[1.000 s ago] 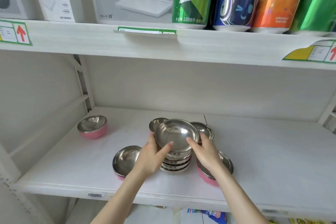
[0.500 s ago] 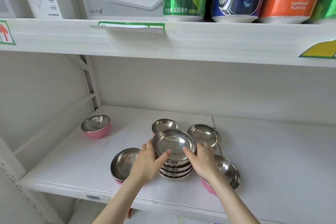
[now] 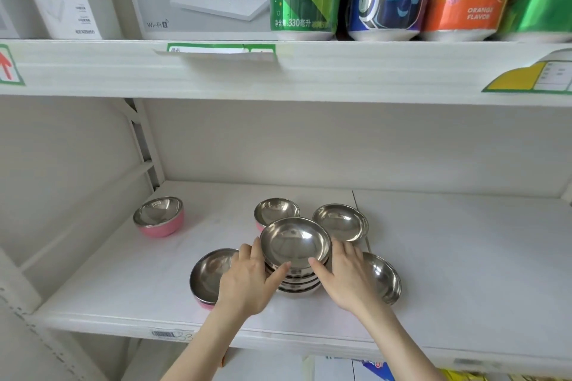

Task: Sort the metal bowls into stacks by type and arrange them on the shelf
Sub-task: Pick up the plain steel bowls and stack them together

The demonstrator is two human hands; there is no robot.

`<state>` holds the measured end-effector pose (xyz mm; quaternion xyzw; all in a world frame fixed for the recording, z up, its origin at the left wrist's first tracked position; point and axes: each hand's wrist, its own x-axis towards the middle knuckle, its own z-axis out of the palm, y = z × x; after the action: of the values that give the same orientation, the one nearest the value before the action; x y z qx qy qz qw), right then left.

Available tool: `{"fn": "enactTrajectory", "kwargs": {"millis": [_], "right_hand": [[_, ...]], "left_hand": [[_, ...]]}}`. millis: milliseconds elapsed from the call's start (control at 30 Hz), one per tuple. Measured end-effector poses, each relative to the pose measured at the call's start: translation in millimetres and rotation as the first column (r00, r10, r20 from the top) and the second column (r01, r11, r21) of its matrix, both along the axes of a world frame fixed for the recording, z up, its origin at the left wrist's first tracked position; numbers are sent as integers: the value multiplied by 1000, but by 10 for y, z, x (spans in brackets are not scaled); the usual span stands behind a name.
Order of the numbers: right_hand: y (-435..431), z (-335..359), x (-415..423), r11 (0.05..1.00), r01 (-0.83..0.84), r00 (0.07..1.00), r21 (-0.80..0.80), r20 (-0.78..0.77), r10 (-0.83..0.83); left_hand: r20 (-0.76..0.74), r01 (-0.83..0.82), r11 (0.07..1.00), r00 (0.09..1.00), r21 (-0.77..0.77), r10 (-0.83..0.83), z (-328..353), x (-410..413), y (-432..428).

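Lower centre of frame: stack of plain steel bowls (image 3: 294,263) on the white shelf (image 3: 464,257), cupped on both sides. Left hand (image 3: 247,280) and right hand (image 3: 346,278) clasping the stack, thumbs on the near rim, probably to square and steady it. Around it: loose pink-bottomed bowls at lower left (image 3: 210,277), behind (image 3: 276,210) and far left (image 3: 159,216); shallow steel dishes at upper right (image 3: 340,222) and lower right (image 3: 383,278), likely awaiting own piles. Hidden: fingers behind the stack, exact bowl count, lower-right dish's underside.
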<state>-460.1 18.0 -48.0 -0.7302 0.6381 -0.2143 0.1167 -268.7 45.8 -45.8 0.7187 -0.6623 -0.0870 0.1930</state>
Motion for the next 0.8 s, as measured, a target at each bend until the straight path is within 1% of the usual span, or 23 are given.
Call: {"fn": "enactTrajectory", "kwargs": {"millis": [133,267,333,433,567,800], "right_hand": [[304,62,-97,980,-36,987,-195,-160,5],[599,142,-240,960,-43,965,-276,-260,-32],[730,180,-337,948,-37,957,-317,-285,-58],[878,245,-500,932,-9,941,-362,-318,-114],[907,351,-724,921,21,928,-390,-334,-163],[507,515,-982,904,64,926,-422,-313,-212]], "left_hand": [[275,56,991,961,-122,-21,72,-57,241],[427,222,934,900,-281,-86,204,-180,500],[486,292,901,867,-321,-107,273,-264,592],[517,355,871,844,-339,-143,380,-398,668],[520,405,840,835,-360,-180,525,-600,623],[549,431,822,816,-371,-181,680,-862,163]]}}
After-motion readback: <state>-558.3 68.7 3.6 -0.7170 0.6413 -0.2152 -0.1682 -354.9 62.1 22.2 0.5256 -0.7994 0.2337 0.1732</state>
